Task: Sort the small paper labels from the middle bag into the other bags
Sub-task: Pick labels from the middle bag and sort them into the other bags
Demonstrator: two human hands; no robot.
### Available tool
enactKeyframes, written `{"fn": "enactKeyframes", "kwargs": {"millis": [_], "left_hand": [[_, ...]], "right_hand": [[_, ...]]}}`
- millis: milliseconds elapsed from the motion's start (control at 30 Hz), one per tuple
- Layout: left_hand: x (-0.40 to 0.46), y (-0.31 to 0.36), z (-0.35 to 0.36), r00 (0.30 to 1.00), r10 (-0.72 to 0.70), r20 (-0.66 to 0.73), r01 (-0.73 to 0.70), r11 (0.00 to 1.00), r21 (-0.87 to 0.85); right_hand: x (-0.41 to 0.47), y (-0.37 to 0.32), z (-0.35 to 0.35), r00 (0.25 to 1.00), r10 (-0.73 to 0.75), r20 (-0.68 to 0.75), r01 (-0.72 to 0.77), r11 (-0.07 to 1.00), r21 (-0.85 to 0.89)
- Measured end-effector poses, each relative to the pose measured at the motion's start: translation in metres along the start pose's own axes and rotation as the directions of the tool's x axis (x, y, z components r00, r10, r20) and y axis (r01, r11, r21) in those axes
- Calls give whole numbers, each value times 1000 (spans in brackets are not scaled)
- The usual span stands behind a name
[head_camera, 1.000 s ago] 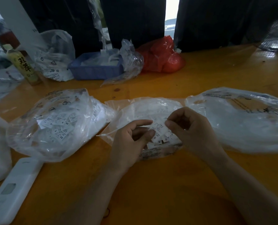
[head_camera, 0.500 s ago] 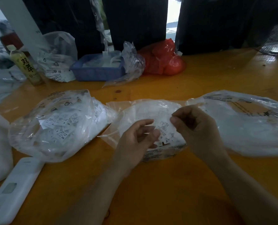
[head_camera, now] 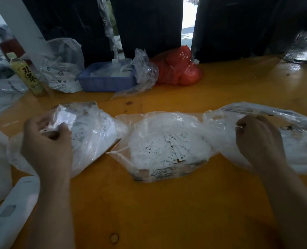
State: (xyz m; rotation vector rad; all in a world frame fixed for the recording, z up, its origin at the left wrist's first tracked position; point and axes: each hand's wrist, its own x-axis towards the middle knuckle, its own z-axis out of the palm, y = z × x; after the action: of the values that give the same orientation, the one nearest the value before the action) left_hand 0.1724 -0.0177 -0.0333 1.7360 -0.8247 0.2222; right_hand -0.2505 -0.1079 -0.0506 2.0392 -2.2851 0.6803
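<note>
Middle bag (head_camera: pixel 167 146) lies flat on the worktop (head_camera: pixel 167 209) between the two hands, mouth facing up, printed labels (head_camera: pixel 174 151) heaped in its lower right part, long axis running left-right. Left hand (head_camera: pixel 47 146) is curled on the left bag (head_camera: pixel 95 133), fingers bunched at its plastic; whether a label is pinched cannot be told. Right hand (head_camera: pixel 257 139) is curled at the mouth of the right bag (head_camera: pixel 292 141), fingertips pinching at the rim; a label between them is not resolved. Both hands are set well outward of the label heap; it is reached by moving inward, the right hand being slightly nearer
</note>
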Motion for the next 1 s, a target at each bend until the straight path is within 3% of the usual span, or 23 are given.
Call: {"fn": "enactKeyframes", "kwargs": {"millis": [133,200,267,333,433,567,700,800,900,1000], "left_hand": [[10,-24,-4,985,39,171,-103,919,381],[7,-24,0,955,22,297,-173,854,491],[1,-20,5,942,-28,334,-198,757,623],[-1,-12,9,937,-102,335,-165,715,679],[-1,-7,16,892,-123,434,-234,698,677],[-1,-4,19,912,-65,405,-207,780,591],[-8,-1,15,978,128,162,-190,868,459],[-21,13,17,958,282,61,-286,903,319],[-51,36,31,889,430,158,-433,901,-17],[-88,60,44,814,453,364,-338,878,-338]], "right_hand": [[9,16,-2,973,128,193,-94,979,-180],[9,17,-1,965,129,227,-75,970,-232],[8,16,0,965,119,235,-57,966,-253],[7,14,0,968,111,225,-54,968,-246],[7,13,-1,974,119,193,-74,971,-227],[8,12,-1,984,146,100,-129,979,-155],[9,11,-1,993,111,-41,-113,991,-66],[6,8,0,988,48,-149,-38,997,70],[-1,-3,-2,962,-1,-273,82,955,286],[-11,-19,-6,949,14,-316,170,820,547]]}}
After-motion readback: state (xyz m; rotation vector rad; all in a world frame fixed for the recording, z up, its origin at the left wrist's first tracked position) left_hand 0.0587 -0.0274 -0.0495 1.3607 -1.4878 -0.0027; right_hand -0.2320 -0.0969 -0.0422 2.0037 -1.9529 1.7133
